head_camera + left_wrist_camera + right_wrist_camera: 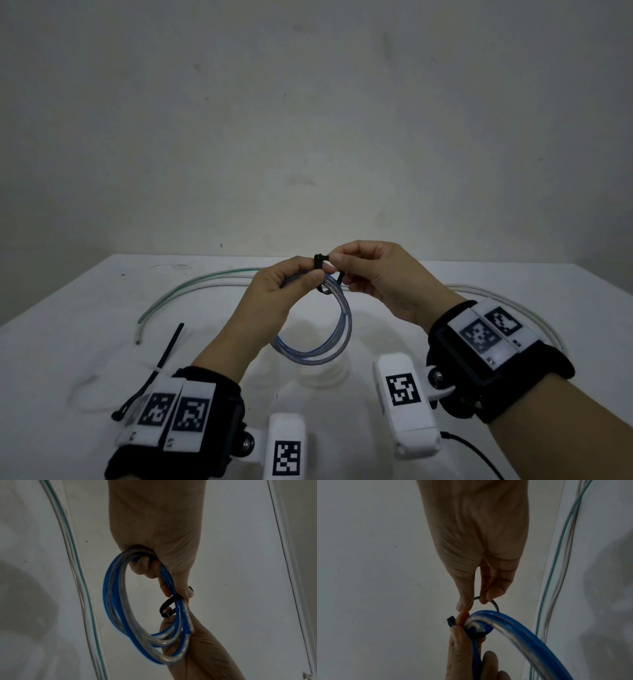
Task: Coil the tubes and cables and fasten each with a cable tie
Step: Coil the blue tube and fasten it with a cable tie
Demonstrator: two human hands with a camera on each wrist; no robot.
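Blue-striped clear tube coil [317, 334] gripped aloft in left hand [291, 291]; black cable tie [319, 265] looped round it, pinched by right hand [380, 277] (loop slack). Risk: strap slipping out, coil springing open.

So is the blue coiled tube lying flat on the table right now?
No, the blue coiled tube hangs in the air above the table, gripped by the left hand.

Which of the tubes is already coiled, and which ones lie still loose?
The blue tube, held up by both hands. The green-striped tube and white tube lie uncoiled on the table.
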